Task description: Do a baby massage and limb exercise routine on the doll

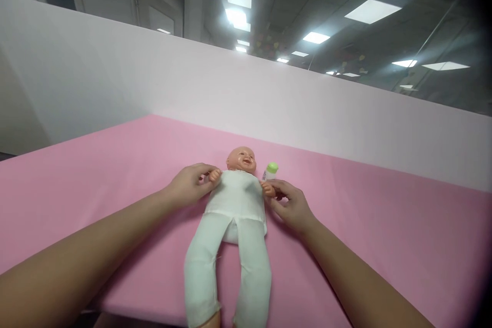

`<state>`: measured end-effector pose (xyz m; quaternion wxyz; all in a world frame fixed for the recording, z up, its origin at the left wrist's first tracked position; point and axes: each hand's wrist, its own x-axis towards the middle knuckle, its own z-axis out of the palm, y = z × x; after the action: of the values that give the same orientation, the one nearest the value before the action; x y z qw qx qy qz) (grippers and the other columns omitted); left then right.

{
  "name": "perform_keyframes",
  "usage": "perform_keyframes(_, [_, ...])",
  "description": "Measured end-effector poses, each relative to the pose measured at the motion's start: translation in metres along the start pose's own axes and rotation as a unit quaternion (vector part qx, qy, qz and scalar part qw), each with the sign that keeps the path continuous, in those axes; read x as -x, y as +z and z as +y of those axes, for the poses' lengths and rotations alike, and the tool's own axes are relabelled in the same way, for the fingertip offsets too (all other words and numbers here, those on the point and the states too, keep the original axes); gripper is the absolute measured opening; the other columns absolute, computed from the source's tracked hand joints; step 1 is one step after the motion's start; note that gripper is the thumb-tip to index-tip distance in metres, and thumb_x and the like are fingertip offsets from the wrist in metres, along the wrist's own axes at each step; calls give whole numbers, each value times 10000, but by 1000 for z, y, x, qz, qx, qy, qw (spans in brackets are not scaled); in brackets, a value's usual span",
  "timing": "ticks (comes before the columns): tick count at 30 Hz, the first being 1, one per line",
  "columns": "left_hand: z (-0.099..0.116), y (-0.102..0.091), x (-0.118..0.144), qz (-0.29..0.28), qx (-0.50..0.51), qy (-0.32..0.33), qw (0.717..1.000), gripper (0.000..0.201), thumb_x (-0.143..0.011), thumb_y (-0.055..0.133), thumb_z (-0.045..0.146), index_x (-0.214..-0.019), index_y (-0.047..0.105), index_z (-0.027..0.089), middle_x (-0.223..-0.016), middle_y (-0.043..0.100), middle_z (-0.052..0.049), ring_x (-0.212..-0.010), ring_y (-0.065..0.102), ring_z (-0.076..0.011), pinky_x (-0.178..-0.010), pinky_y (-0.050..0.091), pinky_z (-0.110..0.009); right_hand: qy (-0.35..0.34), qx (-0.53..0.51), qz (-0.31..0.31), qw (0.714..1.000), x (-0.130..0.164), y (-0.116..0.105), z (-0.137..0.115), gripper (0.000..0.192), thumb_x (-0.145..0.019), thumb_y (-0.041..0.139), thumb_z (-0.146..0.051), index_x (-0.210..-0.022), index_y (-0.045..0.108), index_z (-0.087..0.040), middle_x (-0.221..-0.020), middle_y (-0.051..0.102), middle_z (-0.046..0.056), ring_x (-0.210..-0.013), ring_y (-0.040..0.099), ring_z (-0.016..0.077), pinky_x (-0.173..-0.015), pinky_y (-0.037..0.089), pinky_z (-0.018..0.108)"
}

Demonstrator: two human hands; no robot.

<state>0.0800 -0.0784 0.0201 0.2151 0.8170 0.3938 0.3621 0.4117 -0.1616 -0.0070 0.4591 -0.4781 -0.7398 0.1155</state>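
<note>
A baby doll (237,200) with a bald plastic head and a white cloth body lies on its back, head away from me, legs toward me. My left hand (190,183) is closed with thumb and fingers around the doll's hand (214,175) on the left side. On the other side, my right hand (291,204) grips the doll's other hand (268,189). Both doll hands are held close beside its chest. Just beyond my right hand stands a small bottle (271,169) with a green cap, its lower part hidden.
Under the doll is a pink-covered table (357,225), whose near edge shows at the bottom left. A white partition (269,97) runs along the back. Beyond it are a door (159,7) and ceiling lights (372,11).
</note>
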Motion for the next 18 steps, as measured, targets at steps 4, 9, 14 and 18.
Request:
perform_keyframes(4, [-20,-11,-8,88,149,-121,977,383,-826,727,589,-904,696,216,-985,750,-60,-911,682,-245,-809,534,-339,95,-26,81,992,-2,-11,19,411,-942,707,-462,-1289,724,-243,-1175,755,78,-856,681,228,-804,581,390])
perform_keyframes(9, [-55,-25,-19,146,203,-241,938,407,-764,766,561,-921,689,194,-975,741,-85,-925,697,-261,-726,532,-318,208,-65,140,966,-8,-22,51,608,-910,714,-548,-1419,619,-228,-1237,730,85,-812,681,211,-792,589,390])
perform_keyframes(14, [-69,-27,-20,193,106,-290,931,323,-742,735,438,-946,650,204,-869,716,-53,-764,667,-228,-614,474,-300,322,-30,155,933,-11,-28,75,702,-885,718,-497,-1490,492,-222,-1299,723,104,-1022,729,279,-926,572,418])
perform_keyframes(18, [-67,-28,-20,171,-39,-292,940,284,-782,667,452,-933,603,220,-830,693,-40,-722,638,-228,-574,413,-309,351,40,100,930,-8,-30,83,772,-924,649,-472,-1585,357,-200,-1477,629,122,-1347,597,303,-1127,454,429])
